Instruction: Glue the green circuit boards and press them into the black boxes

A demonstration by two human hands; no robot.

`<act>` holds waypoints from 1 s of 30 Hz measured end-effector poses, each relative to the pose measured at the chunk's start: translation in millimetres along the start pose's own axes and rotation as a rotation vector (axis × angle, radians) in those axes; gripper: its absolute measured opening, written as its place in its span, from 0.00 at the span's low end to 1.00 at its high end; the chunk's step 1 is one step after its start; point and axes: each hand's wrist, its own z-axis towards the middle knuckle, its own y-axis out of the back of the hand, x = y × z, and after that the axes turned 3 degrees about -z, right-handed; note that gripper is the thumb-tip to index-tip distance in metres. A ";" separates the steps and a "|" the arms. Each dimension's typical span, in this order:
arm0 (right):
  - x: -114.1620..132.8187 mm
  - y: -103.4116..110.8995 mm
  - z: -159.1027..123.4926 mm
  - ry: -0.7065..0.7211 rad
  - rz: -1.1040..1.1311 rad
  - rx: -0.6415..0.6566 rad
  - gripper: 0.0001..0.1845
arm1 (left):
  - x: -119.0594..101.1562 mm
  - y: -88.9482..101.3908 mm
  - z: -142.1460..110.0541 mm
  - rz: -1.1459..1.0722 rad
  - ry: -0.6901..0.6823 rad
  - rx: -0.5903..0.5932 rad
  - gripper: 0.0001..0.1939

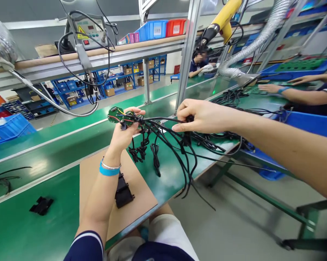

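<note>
- Presently, one left hand (125, 131): its thumb and fingers are closed around circuit boards (115, 114), green, with thin red and yellow wires; the rounded end of one board is left exposed beyond the fingertips.
- One right hand (198, 116): its thumb and bent fingers are pinched together on black cables (167, 136), well apart from the left fingers.
- Black cables, several: joined to the boards at the left fingers, spread out between the two hands, and draped below the right fingers past the bench edge, where loose ends are seen.
- Coiled cable bundles (155, 159), black: placed below the left fingers; whether they are hung or rested on the bench cannot be told.
- One brown sheet (143, 199): laid flat on the green bench (13, 233), beneath the left forearm.
- One black plastic part (124, 195): set on the sheet, below the left fingers, partly hidden by the wrist.
- One smaller black part (41, 205): left on the bench, well to the left of the left fingers.
- One cable heap (232, 98): piled beyond the right fingers, farther along the bench.
- One blue bin (312, 125): placed to the right of the right fingers, partly covered by the forearm.
- One co-worker's hand (270, 88): held over the bench, well beyond the right fingers.
</note>
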 end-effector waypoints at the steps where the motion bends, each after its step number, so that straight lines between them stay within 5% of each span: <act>1: -0.6 -0.8 -5.3 -0.006 0.057 -0.074 0.25 | 3.9 1.1 0.0 0.037 -0.007 -0.011 0.16; 3: 0.4 -0.7 -15.6 -0.012 0.177 -0.097 0.24 | 11.5 3.5 0.3 0.082 -0.039 -0.043 0.15; 8: 6.0 -10.0 -33.1 0.006 0.447 0.480 0.23 | 23.8 8.3 5.0 0.065 -0.178 0.039 0.14; 12: 9.0 -26.6 -38.6 0.043 0.608 0.638 0.23 | 24.8 5.1 8.4 0.061 -0.258 0.135 0.13; 14: 6.4 -34.7 -38.9 0.065 0.566 0.488 0.23 | 24.0 1.0 8.1 0.078 -0.252 0.177 0.12; 17: -10.8 -54.8 -34.1 -0.063 0.482 -0.051 0.22 | 24.0 -4.5 5.3 0.090 -0.232 0.205 0.09; 19: -30.7 -77.6 -28.2 -0.225 0.468 -0.275 0.24 | 25.4 -6.2 2.7 0.068 -0.218 0.195 0.09; 25: -80.8 -157.2 -12.5 -0.391 0.471 -0.151 0.28 | 28.6 -4.6 -2.0 -0.017 -0.175 0.139 0.10; 28: -91.3 -173.3 -0.9 -0.425 0.443 -0.208 0.34 | 27.0 -4.4 -3.1 -0.061 -0.169 0.121 0.12; 30: -98.0 -172.1 7.8 -0.418 0.444 -0.218 0.30 | 25.1 -4.7 -4.9 -0.050 -0.172 0.082 0.15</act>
